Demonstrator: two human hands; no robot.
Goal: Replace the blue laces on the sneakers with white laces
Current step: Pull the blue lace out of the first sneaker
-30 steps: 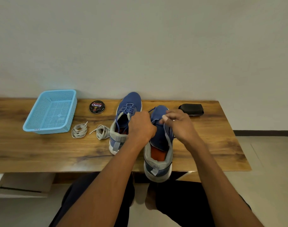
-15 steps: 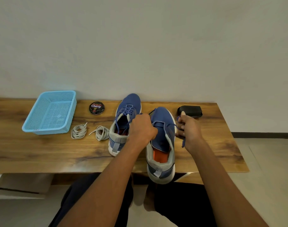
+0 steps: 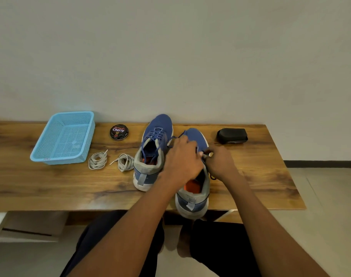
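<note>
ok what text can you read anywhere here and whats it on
"Cherry": white script on the lid of the round black tin, on the table behind the white laces.
Smaller print below it on the tin: too small to read.
A small mark on the front rim of the blue basket: too blurred to read.
Nothing readable on the sneakers or the black case.

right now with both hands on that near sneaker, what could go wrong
The near sneaker has its heel past the table edge; a hard pull on the blue lace by the right hand might tip it off if the left hand loosens. The white lace coils lie close beside the far sneaker, so shifting the shoes could knock them.
</note>
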